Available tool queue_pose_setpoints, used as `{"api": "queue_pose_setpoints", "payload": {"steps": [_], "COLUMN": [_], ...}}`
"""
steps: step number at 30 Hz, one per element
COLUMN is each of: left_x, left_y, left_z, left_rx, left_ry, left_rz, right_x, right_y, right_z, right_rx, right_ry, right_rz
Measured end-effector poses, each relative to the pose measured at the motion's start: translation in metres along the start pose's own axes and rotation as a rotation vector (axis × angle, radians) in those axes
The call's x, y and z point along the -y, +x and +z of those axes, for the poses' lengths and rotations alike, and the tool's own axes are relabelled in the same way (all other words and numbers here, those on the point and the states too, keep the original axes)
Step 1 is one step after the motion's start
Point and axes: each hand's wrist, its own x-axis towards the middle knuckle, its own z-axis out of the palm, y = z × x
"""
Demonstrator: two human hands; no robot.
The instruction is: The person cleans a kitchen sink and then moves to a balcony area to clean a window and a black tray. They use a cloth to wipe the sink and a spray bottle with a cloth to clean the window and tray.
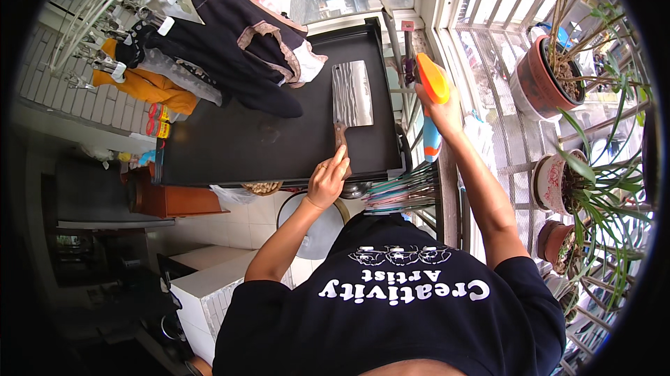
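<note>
A cleaver [353, 94] with a streaked steel blade and a brown wooden handle lies on a black tabletop [225, 151], blade pointing away from me. My left hand [328, 177] is at its handle, fingers over the lower end; how firmly they close on it cannot be told. On the right, beyond the table's edge, my right hand [445, 101] is closed around an orange and blue handled tool [432, 80], whose kind is unclear. The orange part rises above my fingers and the blue part comes out below them. My palm is partly hidden.
Clothes [235, 57] hang from clipped racks over the table's left part. Red-lidded jars [158, 119] stand at its left end. A bundle of thin hangers [400, 190] is near the right front corner. Potted plants [547, 78] line the barred window ledge. A round lid [311, 224] lies below the table.
</note>
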Motion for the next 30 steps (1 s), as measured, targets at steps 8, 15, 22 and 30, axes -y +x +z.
{"api": "queue_pose_setpoints", "payload": {"steps": [8,15,22,30], "left_x": [0.007,0.048,0.202,0.295], "left_y": [0.008,0.094,0.258,0.264], "left_z": [0.011,0.006,0.037,0.015], "left_rx": [0.158,-0.023,0.157,0.677], "left_ry": [-0.032,-0.055,0.57,0.953], "left_rz": [-0.079,-0.065,-0.238,-0.566], "right_x": [-0.008,-0.011,0.05,0.026], "right_y": [0.029,0.072,0.153,0.21], "right_z": [0.005,0.026,0.061,0.104], "right_rx": [0.064,0.155,0.25,0.338], "right_ry": [-0.029,0.044,0.151,0.172], "right_rz": [-0.04,0.017,-0.165,0.034]}}
